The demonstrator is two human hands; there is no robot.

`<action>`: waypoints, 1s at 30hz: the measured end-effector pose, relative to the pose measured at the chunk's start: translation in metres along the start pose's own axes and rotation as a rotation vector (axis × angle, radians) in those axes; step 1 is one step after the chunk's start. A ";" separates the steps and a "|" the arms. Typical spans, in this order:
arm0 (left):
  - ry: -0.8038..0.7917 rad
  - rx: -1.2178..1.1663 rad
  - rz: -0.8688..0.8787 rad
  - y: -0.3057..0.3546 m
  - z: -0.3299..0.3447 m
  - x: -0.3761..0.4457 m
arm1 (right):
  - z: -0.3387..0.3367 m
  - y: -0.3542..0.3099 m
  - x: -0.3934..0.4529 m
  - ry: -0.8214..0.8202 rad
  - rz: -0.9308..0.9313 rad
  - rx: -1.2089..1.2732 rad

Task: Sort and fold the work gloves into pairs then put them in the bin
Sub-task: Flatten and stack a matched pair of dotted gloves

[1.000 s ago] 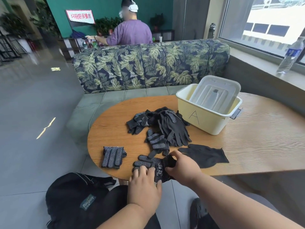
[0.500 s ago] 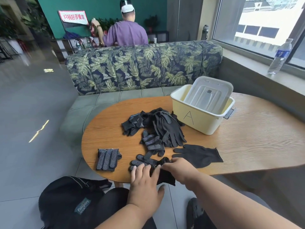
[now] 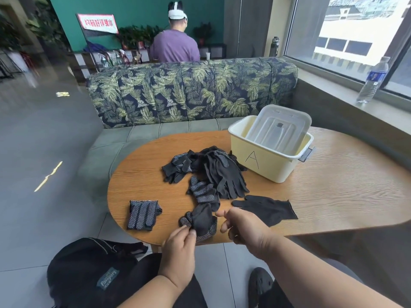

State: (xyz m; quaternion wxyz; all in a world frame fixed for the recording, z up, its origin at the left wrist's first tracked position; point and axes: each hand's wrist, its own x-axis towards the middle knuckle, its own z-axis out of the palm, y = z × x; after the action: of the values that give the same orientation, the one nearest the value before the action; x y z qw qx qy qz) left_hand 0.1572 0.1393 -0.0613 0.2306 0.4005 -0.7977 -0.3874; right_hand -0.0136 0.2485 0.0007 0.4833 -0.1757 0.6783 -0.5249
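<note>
A half-folded pair of black dotted gloves (image 3: pixel 203 221) lies at the near edge of the round wooden table (image 3: pixel 333 196). My left hand (image 3: pixel 180 245) pinches its near left corner. Just right of that pair, my right hand (image 3: pixel 244 227) hovers with loosely curled fingers and holds nothing. A folded dotted pair (image 3: pixel 143 215) rests to the left. Several loose black gloves form a pile (image 3: pixel 211 172) mid-table, and a single plain black glove (image 3: pixel 266 208) lies flat on the right. The pale yellow bin (image 3: pixel 266 167) marked "A" stands behind, its clear lid (image 3: pixel 278 130) leaning inside.
A leaf-patterned sofa (image 3: pixel 191 94) runs along the far side of the table, with a person in purple (image 3: pixel 174 47) seated beyond it. A water bottle (image 3: pixel 373 81) stands on the window sill. A black bag (image 3: pixel 93 274) sits on the floor by my left knee.
The dotted gloves that lay flat under both hands are now folded over. My left hand has gone from pressing them to pinching a corner, and my right hand has let go.
</note>
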 end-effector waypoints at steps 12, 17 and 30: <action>0.089 0.140 -0.123 0.002 0.000 0.013 | 0.021 0.038 0.026 0.105 -0.427 -1.016; 0.119 0.397 0.338 0.005 -0.010 0.006 | 0.020 0.041 0.030 0.115 -0.497 -1.048; -0.113 0.460 0.259 -0.003 -0.013 0.010 | 0.025 0.034 0.032 0.236 -0.548 -1.105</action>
State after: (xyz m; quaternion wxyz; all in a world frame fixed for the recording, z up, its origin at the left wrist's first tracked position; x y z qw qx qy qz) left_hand 0.1617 0.1238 -0.0556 0.1361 0.3145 -0.9211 -0.1848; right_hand 0.0012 0.2247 -0.0434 0.0909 -0.5078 0.8285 -0.2177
